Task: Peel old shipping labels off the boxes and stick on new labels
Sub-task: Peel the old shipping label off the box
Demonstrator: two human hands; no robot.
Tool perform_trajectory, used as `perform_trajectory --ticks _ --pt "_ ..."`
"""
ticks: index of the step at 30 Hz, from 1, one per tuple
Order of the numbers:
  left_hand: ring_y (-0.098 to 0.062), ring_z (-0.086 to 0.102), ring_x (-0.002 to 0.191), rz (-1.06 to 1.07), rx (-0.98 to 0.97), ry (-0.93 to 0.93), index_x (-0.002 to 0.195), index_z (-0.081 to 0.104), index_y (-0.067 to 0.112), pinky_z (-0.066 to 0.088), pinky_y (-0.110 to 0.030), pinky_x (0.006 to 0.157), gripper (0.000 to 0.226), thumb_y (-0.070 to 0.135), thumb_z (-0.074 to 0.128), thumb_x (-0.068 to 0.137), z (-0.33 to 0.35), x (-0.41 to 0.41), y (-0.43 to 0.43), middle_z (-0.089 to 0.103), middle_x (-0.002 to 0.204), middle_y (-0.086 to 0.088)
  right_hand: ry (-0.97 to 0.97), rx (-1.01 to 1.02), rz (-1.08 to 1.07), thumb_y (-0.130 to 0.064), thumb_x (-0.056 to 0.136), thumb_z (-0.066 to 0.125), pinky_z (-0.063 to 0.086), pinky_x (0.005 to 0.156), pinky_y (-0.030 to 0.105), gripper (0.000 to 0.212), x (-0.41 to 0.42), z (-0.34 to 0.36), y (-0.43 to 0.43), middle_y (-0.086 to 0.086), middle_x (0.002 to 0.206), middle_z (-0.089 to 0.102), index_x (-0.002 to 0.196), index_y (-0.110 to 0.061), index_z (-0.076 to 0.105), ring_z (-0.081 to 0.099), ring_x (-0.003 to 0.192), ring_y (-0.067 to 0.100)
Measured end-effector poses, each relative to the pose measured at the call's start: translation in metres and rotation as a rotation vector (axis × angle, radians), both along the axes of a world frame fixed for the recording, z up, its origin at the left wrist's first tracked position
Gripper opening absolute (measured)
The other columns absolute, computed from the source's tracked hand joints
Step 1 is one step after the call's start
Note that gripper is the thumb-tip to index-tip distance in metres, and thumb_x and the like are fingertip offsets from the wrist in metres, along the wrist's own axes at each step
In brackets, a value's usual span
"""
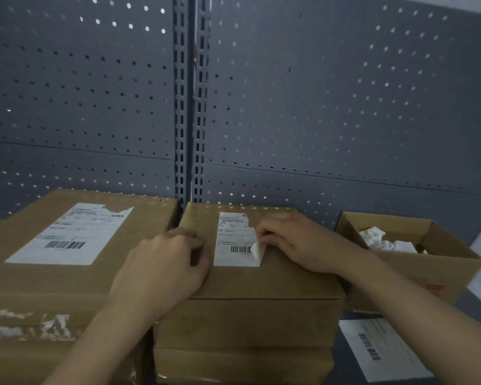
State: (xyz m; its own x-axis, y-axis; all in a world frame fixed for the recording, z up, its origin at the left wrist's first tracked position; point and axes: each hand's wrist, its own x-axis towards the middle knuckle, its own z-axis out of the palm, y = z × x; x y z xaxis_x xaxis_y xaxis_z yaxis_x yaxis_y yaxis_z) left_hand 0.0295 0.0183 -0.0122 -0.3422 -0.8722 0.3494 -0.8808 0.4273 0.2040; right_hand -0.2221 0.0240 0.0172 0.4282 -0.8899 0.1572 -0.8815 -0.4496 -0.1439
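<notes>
Label (235, 240) lies between hands, right (295, 243) pinching it.

Matt brown cardboard boxes (261, 279) carry smooth white paper labels (233, 243) before a matt grey perforated metal panel (317, 107).

Grey pegboard wall (317, 107) behind; slotted upright (188, 107) centre; dim light.
</notes>
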Motion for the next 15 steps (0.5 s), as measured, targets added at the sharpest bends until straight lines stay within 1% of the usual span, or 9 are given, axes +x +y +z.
perform_trajectory --ticks 2,3,4,6,8,11,13,15 --pt "-0.013 0.065 0.098 0.002 0.000 0.003 0.118 0.067 0.037 0.051 -0.029 0.074 0.038 0.052 0.041 0.095 0.000 0.000 0.000 0.060 0.125 0.021 0.078 -0.036 -0.001 -0.028 0.104 0.042 0.040 0.083 0.025 0.014 0.005 -0.001 -0.002 -0.010 0.103 0.057 0.094 -0.027 0.052 0.049 0.094 0.007" --pt "-0.013 0.066 0.098 0.003 -0.001 0.002 0.120 0.066 0.037 0.052 -0.030 0.075 0.038 0.052 0.041 0.095 -0.001 0.000 0.000 0.060 0.125 0.022 0.106 -0.045 -0.005 -0.027 0.105 0.041 0.040 0.081 0.025 0.014 0.006 -0.001 -0.002 -0.010 0.105 0.057 0.093 -0.029 0.048 0.049 0.093 0.006" --pt "-0.014 0.066 0.099 0.004 -0.001 0.001 0.121 0.066 0.037 0.053 -0.031 0.076 0.039 0.052 0.041 0.094 -0.001 0.000 0.000 0.060 0.126 0.022 0.131 -0.048 -0.007 -0.026 0.105 0.041 0.040 0.079 0.023 0.015 0.008 -0.001 -0.003 -0.009 0.106 0.057 0.092 -0.031 0.045 0.047 0.091 0.002" --pt "-0.014 0.066 0.100 0.006 0.003 -0.003 0.122 0.066 0.037 0.053 -0.031 0.077 0.040 0.052 0.041 0.095 -0.002 0.000 0.000 0.059 0.127 0.022 0.167 -0.036 -0.011 -0.024 0.106 0.039 0.038 0.074 0.016 0.017 0.011 0.000 -0.005 -0.010 0.109 0.056 0.092 -0.034 0.041 0.044 0.086 -0.008" --pt "-0.014 0.066 0.099 0.007 0.005 -0.006 0.122 0.067 0.036 0.053 -0.031 0.078 0.041 0.052 0.041 0.095 -0.002 0.000 0.000 0.058 0.129 0.023 0.183 -0.027 -0.013 -0.022 0.106 0.038 0.038 0.073 0.014 0.017 0.015 0.001 -0.007 -0.009 0.112 0.056 0.094 -0.034 0.041 0.044 0.088 -0.007" --pt "-0.016 0.068 0.097 0.007 -0.006 -0.011 0.119 0.069 0.034 0.054 -0.031 0.077 0.040 0.051 0.043 0.094 -0.002 0.000 0.000 0.060 0.129 0.022 0.199 -0.037 -0.019 -0.021 0.105 0.038 0.047 0.082 0.027 0.015 0.019 0.000 -0.010 -0.006 0.115 0.060 0.095 -0.032 0.042 0.051 0.103 0.001" --pt "-0.016 0.067 0.096 0.013 -0.015 -0.015 0.114 0.070 0.033 0.053 -0.030 0.075 0.038 0.050 0.043 0.094 -0.001 -0.001 0.001 0.062 0.124 0.020 0.226 -0.056 -0.022 -0.023 0.105 0.037 0.048 0.084 0.032 0.014 0.021 0.000 -0.011 -0.006 0.114 0.060 0.094 -0.033 0.039 0.050 0.101 0.003" --pt "-0.015 0.067 0.095 0.013 -0.019 -0.018 0.112 0.070 0.032 0.053 -0.030 0.074 0.037 0.049 0.043 0.094 -0.001 -0.001 0.001 0.063 0.121 0.018 0.243 -0.051 -0.025 -0.026 0.105 0.035 0.048 0.084 0.034 0.014 0.023 0.000 -0.012 -0.008 0.112 0.057 0.094 -0.034 0.036 0.044 0.095 0.003"
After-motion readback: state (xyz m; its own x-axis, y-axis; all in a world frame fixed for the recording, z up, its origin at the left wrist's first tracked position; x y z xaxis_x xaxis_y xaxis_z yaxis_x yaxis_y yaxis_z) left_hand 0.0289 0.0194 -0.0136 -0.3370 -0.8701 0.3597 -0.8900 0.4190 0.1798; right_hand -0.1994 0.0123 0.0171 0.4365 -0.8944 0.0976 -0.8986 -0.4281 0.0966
